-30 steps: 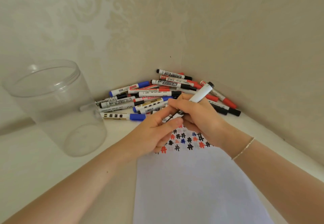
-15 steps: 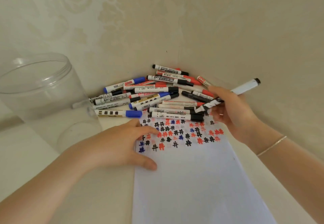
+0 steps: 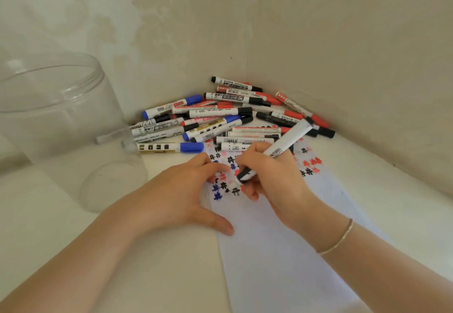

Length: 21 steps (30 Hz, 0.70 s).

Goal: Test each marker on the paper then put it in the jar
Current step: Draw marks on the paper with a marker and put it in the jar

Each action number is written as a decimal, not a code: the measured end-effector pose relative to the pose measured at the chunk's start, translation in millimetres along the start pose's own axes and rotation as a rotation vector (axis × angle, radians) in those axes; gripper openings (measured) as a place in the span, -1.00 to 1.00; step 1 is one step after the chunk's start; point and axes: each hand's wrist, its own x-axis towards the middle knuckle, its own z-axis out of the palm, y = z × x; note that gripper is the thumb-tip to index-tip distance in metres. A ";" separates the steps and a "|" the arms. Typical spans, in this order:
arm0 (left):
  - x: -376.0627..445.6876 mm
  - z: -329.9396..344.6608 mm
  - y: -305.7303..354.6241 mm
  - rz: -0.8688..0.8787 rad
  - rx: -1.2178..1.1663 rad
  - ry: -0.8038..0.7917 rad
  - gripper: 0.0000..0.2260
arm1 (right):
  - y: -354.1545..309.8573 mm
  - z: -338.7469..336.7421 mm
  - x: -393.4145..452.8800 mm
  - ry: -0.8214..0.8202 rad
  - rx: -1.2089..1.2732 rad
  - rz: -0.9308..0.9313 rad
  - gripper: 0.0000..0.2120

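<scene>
The right hand point(image 3: 267, 178) grips a white marker point(image 3: 286, 145) with a black tip section, fingers curled round the lower barrel. The marker slants from its tip, down on the paper point(image 3: 282, 251), up toward 1 o'clock, where its black end cap rises over the nearest markers of the pile. The tip meets the paper at a black hash mark among rows of black, red and blue hash marks point(image 3: 310, 165) that cover the far end of the sheet.

The left hand point(image 3: 186, 195) lies flat, fingers straight and spread, holding nothing. Its fingertips press on the left edge of the paper among the marks, and its thumb points toward 4 o'clock onto the sheet.

The pile of markers point(image 3: 220, 119) fills the corner where the two walls meet, at 12 o'clock from the hands. Caps are black, red and blue, and the barrels lie crossed over one another. The nearest ones overlap the far edge of the paper.

The jar point(image 3: 56, 116) is clear plastic and stands on the desk point(image 3: 61, 239) at 10 o'clock from the left hand, apart from it. Whether anything lies inside I cannot tell. A thin bracelet point(image 3: 339, 239) circles the right wrist.
</scene>
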 end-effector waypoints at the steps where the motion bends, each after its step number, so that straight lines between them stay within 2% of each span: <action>1: -0.2 0.7 -1.4 0.010 -0.005 0.008 -0.11 | 5.3 5.9 -0.5 0.021 -0.018 -0.004 -0.78; 6: -1.2 4.4 -5.0 0.056 -0.007 0.059 -0.27 | 22.5 22.2 -2.9 0.153 -0.218 -0.110 -0.70; 14: 0.1 5.9 -8.1 0.067 0.018 0.066 -0.24 | 27.1 24.5 -2.8 0.192 -0.297 -0.177 -0.72; 18: 1.8 5.6 -8.2 0.068 0.026 0.063 -0.19 | 28.3 23.8 -1.9 0.229 -0.313 -0.221 -0.81; 21: 1.9 5.6 -7.9 0.068 0.034 0.059 -0.19 | 28.1 22.4 -1.3 0.210 -0.296 -0.198 -0.75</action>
